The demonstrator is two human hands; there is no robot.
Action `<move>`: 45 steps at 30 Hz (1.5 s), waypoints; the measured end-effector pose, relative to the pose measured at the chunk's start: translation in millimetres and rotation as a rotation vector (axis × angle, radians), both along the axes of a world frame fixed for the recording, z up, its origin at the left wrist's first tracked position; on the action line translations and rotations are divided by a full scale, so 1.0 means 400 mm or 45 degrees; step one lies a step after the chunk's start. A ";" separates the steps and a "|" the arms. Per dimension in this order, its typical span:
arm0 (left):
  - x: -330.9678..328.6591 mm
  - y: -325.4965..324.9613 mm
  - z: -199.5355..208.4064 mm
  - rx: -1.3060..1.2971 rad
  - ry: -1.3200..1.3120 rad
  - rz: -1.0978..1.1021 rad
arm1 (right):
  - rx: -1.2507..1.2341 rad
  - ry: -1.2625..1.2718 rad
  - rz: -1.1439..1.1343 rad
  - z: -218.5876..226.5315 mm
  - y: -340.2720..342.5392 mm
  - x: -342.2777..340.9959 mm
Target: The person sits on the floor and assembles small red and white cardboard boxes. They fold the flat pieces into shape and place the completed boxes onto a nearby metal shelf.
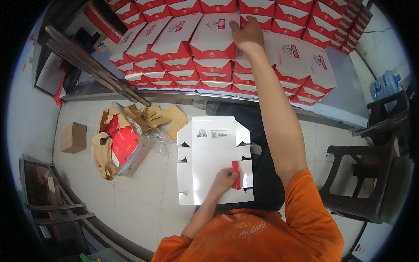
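Observation:
A flat white box blank [214, 161] with cut notches and side flaps lies across my lap. My left hand [225, 180] is closed at its right side, gripping a folded-up flap whose red outer face [236, 168] shows. My right arm stretches far forward over the table. At its end, my right hand [248, 36] rests among the stacked boxes, thumb and forefinger spread apart. Just left of it sits a folded red-and-white box [214, 37]; another white-topped box [288, 50] lies to its right. The hand and forearm partly hide the boxes beneath.
Rows of red-and-white boxes [301, 26] rise behind on the metal table [349, 83]. On the floor at left stand an open carton [124, 139] with brown paper and red sheets, and a small brown box [73, 137]. A dark plastic stool [353, 205] is at right.

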State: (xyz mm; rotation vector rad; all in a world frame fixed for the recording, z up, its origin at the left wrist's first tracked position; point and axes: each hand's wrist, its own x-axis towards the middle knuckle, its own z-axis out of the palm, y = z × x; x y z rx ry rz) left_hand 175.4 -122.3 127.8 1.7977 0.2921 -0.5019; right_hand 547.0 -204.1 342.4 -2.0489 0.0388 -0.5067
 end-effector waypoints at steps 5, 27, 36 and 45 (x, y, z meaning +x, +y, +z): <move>-0.023 0.050 0.150 -0.425 -0.072 0.592 | 0.467 -0.424 0.346 -0.010 -0.059 -0.237; 0.043 -0.034 0.383 0.072 -0.886 -0.087 | 0.059 0.267 0.855 -0.254 -0.236 -0.805; -0.004 0.155 0.370 -0.154 -0.445 -0.191 | -0.035 0.509 1.467 -0.185 -0.225 -0.755; 0.005 0.163 0.335 -0.414 -0.554 -0.125 | 0.085 0.464 1.292 -0.143 -0.208 -0.795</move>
